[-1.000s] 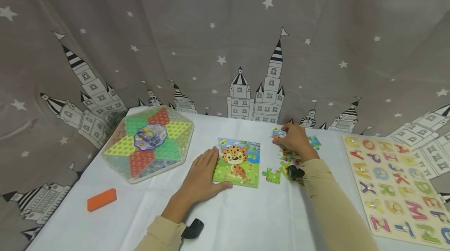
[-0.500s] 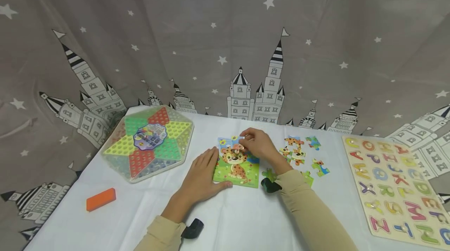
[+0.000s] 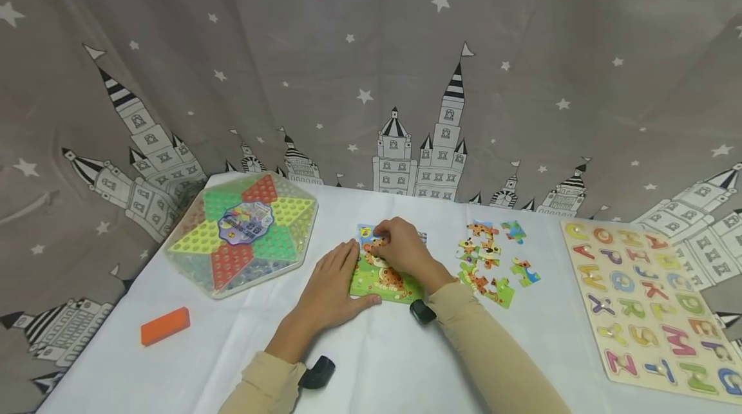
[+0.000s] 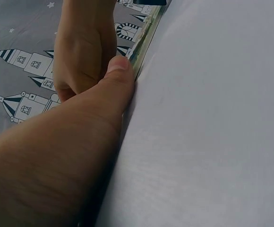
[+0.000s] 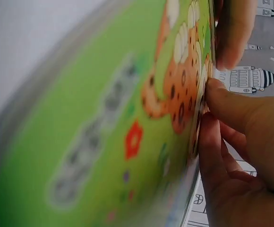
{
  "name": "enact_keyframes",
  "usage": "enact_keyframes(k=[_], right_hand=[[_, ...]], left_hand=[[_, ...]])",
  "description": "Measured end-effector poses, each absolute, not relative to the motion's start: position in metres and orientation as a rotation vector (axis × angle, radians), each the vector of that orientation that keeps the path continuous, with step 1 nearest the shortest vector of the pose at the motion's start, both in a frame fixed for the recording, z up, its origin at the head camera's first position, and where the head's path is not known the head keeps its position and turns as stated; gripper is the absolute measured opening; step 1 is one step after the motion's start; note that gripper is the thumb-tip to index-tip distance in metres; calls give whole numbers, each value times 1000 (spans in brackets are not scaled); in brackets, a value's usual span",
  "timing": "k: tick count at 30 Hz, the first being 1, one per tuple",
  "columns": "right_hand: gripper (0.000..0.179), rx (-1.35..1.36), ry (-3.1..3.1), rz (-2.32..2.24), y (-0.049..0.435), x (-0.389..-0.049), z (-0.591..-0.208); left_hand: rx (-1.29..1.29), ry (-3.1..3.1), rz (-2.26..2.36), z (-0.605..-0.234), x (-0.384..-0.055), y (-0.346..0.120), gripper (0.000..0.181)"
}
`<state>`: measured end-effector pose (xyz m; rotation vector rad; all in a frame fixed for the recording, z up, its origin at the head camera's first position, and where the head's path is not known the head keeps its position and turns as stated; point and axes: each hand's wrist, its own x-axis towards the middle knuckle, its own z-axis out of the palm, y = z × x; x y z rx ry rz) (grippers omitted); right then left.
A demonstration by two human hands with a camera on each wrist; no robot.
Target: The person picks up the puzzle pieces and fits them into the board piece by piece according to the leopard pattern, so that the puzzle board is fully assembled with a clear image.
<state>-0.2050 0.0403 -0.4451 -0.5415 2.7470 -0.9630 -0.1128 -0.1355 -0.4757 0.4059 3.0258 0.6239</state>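
Note:
A square leopard-cub jigsaw board point(image 3: 368, 280) lies on the white table. My left hand point(image 3: 330, 285) rests flat along its left side, fingers extended and thumb at the near edge. Over the upper part of the board, my right hand point(image 3: 402, 246) pinches a jigsaw piece against the picture; the piece is mostly hidden by the fingers. In the right wrist view, the thumb and fingertips point(image 5: 212, 90) are right at the board's surface. Several loose jigsaw pieces point(image 3: 501, 291) lie right of the board, some overlapping.
A hexagonal Chinese checkers box point(image 3: 269, 250) sits at the left, with an orange block point(image 3: 165, 326) nearer. A wooden alphabet board point(image 3: 628, 279) lies at the right. Behind the table hangs a grey curtain point(image 3: 324, 28) with castles and stars.
My right hand picked up a jigsaw piece from the loose pieces, carried it left to the board, then moved down and left over the picture. The left hand stays in place.

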Motion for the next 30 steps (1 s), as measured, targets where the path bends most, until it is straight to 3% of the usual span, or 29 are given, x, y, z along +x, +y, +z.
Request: enact_keyframes(k=[15, 30], right_hand=[[38, -429, 2677, -1048, 50, -202, -434], [43, -132, 2740, -1222, 216, -170, -415]], left_hand=[[432, 3049, 637, -476, -114, -134, 104], [412, 3040, 615, -476, -116, -134, 106]])
